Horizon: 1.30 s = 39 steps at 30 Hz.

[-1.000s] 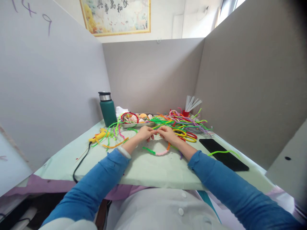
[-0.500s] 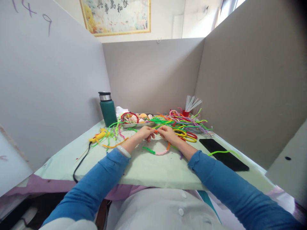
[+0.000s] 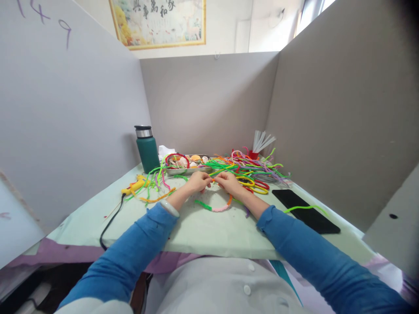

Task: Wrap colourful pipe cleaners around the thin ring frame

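Note:
Fingertips of my left hand [image 3: 198, 181] and my right hand [image 3: 229, 183] meet in a pinch over the middle of the table. Between them shows a short bit of orange pipe cleaner [image 3: 213, 179], its ends hidden by the fingers. Below lies a curved pipe cleaner strip [image 3: 221, 209] with green, pink and orange sections. Its orange end rises toward my right wrist; I cannot tell whether it joins the piece in my fingers. Just beyond my right hand are yellow and red pipe cleaner loops [image 3: 250, 183].
A green bottle [image 3: 148, 152] and a yellow glue gun [image 3: 135, 185] with a black cord stand left. Behind my hands are a metal tray [image 3: 175, 172] of shells and a heap of pipe cleaners [image 3: 238, 165]. A black phone-like slab [image 3: 304, 213] lies right. Partitions [image 3: 209, 104] enclose the table.
Both hands stay in nearly the same place, with only slight finger movement around the orange pipe cleaner. Everything on the table lies as before.

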### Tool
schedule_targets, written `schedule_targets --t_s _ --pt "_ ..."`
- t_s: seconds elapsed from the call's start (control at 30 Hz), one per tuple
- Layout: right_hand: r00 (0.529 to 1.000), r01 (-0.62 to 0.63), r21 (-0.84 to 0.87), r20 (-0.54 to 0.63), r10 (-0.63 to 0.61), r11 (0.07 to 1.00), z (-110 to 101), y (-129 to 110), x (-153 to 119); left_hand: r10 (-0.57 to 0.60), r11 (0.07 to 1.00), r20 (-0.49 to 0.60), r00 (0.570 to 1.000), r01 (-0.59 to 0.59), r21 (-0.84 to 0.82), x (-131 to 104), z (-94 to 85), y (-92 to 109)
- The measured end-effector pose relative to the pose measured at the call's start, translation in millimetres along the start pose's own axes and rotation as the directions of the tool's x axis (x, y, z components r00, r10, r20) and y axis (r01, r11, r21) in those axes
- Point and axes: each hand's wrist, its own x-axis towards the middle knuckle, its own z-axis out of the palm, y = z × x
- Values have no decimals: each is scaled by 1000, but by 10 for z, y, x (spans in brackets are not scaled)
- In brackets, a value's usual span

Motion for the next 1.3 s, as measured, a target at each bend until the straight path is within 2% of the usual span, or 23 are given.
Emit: schedule_targets --t_s 0.23,0.37,0.63,0.87,0.97,1.1,1.3 --pt "1000 0 -24 4 0 1000 -3 7 15 154 971 -33 987 -145 190 -41 -41 82" --pt "1000 -7 -23 8 7 1000 1 21 22 135 973 -24 991 -128 191 -26 -32 62" --pt "999 13 -26 42 -12 1000 1 35 2 40 997 16 999 -41 60 4 -25 8" --pt "999 15 -26 45 -14 1000 -1 50 6 -68 977 66 996 80 -197 50 40 -80" --pt "999 4 -19 39 -3 1000 -4 43 6 -80 950 96 992 105 -293 25 42 -41" --pt "998 -16 13 54 15 1000 -16 21 -5 -104 934 117 988 137 -331 -29 14 46" --pt "990 -108 122 107 95 987 -32 -1 1 -143 889 100 985 173 -425 -58 -19 105"
